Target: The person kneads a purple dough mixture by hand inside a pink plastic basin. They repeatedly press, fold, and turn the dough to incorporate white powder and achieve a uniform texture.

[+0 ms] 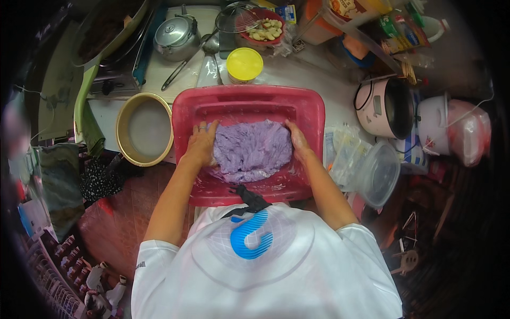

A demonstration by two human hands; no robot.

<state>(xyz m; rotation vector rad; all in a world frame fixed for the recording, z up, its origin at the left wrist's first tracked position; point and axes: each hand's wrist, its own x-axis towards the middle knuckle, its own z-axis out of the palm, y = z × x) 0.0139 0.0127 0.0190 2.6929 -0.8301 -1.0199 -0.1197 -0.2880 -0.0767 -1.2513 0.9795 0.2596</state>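
A large mass of purple dough (253, 149) lies in a red plastic basin (249, 93) at the middle of the view. My left hand (202, 141), with a ring on one finger, presses against the dough's left side. Against its right side rests my right hand (298, 139). The palms face each other with the dough between them, and whitish residue shows on my skin. Smears of dough cling to the basin's inner walls. The undersides of both hands and the inner fingers are partly hidden.
Left of the basin stands a gold-rimmed round pot (144, 129) with cloudy liquid. Beyond it are a yellow-lidded tub (244, 64), a metal pot (175, 38) and a red bowl of pale pieces (266, 31). A pink rice cooker (376, 109) and a clear plastic container (380, 175) are at the right.
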